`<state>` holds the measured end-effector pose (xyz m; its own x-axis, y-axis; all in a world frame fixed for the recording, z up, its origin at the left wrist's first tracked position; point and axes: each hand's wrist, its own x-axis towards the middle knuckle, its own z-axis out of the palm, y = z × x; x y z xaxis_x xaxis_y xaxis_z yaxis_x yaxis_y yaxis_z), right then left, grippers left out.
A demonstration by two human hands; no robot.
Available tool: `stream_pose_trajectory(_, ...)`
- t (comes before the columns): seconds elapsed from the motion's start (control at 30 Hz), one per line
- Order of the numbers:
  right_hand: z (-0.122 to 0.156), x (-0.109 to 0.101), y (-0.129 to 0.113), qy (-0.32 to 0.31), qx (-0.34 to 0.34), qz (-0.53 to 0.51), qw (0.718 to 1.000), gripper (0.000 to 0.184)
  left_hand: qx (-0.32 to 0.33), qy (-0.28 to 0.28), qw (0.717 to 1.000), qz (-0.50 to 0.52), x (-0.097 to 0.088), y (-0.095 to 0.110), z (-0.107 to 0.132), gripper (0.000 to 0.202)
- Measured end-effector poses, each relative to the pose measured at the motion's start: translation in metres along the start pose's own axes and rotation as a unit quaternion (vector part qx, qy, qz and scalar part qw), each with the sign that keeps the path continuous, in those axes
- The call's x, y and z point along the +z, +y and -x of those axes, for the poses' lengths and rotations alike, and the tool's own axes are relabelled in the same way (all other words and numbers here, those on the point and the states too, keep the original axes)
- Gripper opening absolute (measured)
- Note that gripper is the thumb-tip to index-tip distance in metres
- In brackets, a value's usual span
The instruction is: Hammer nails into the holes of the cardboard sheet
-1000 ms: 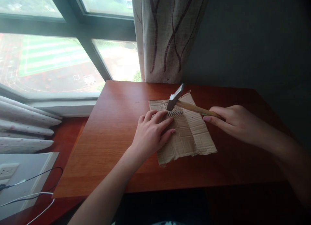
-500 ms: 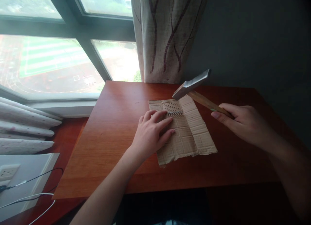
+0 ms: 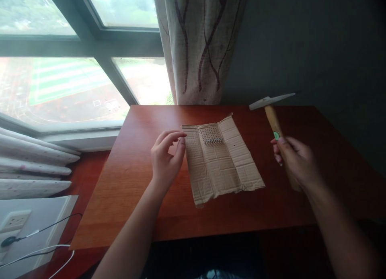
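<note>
My right hand (image 3: pixel 297 160) is wrapped round the wooden handle of a hammer (image 3: pixel 273 120), raised over the right side of the table. Its metal head points up and away, and a green sticker marks the handle. Beside the left edge of a creased piece of cardboard (image 3: pixel 221 166) is my left hand (image 3: pixel 167 154). Its fingers are bent, the thumb close to the index finger, and nothing shows between them. Several small nails (image 3: pixel 214 142) stand in a row on the cardboard, below a grid of dark holes (image 3: pixel 211 133).
The cardboard lies on a reddish-brown wooden table (image 3: pixel 135 166). Behind the table hang a patterned curtain (image 3: pixel 202 50) and a dark wall. A window (image 3: pixel 69 82) is at the left, with a wall socket (image 3: pixel 16 221) and cables (image 3: pixel 57 247) low down.
My left hand has lifted off the cardboard and moved left, uncovering its left part. My right hand has swung the hammer away to the right, its head now clear of the cardboard.
</note>
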<state>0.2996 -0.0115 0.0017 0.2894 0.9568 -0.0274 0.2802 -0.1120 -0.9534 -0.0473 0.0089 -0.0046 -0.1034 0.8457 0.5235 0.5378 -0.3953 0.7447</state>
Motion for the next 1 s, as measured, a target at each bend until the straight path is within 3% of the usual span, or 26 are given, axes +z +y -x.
stream_pose_trajectory(0.2,-0.007,-0.009,0.037,0.006,0.001,0.062,0.998,0.048,-0.053,0.014,0.998,0.035,0.005,-0.013,-0.002,0.012)
stream_pose_trajectory(0.47,-0.018,0.012,0.092,0.037,-0.081,0.160,0.983,0.054,-0.085,0.005,0.996,0.039,0.007,-0.025,-0.003,0.015)
stream_pose_trajectory(1.0,-0.021,0.052,0.081,0.056,-0.070,0.223,0.971,0.049,-0.097,0.001,0.994,0.042,0.010,-0.029,-0.002,0.017)
